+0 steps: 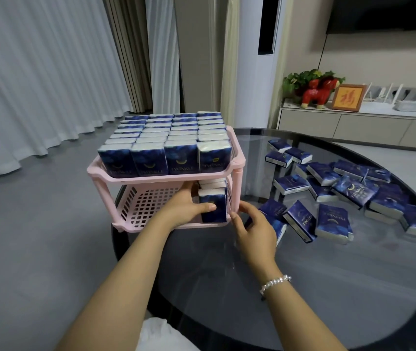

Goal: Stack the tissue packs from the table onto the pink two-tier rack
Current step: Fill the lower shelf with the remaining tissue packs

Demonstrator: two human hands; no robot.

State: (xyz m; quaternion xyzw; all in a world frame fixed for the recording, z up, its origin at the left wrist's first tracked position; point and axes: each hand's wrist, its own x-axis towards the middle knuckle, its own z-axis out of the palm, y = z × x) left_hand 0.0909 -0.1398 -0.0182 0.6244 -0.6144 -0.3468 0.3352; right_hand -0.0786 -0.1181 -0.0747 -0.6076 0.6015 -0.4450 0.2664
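Pink rack (151, 177) holds 1 upright pack (214, 207) gripped by the left hand (185, 206); loose packs (332, 222) lie right, nearest the empty, loosely curled right hand (253, 228).

"TWINKLE" reads in pale capitals under a yellow crescent on the front row of tissue packs (182, 158) in the rack's upper tier (166, 176), centre of frame. The same word runs sideways on a loose pack (303, 220) at lower right, upside down on its neighbour (332, 220), and slanted on another (354, 192) further right. Upper right, a framed picture (348, 97) shows the gold character 福.
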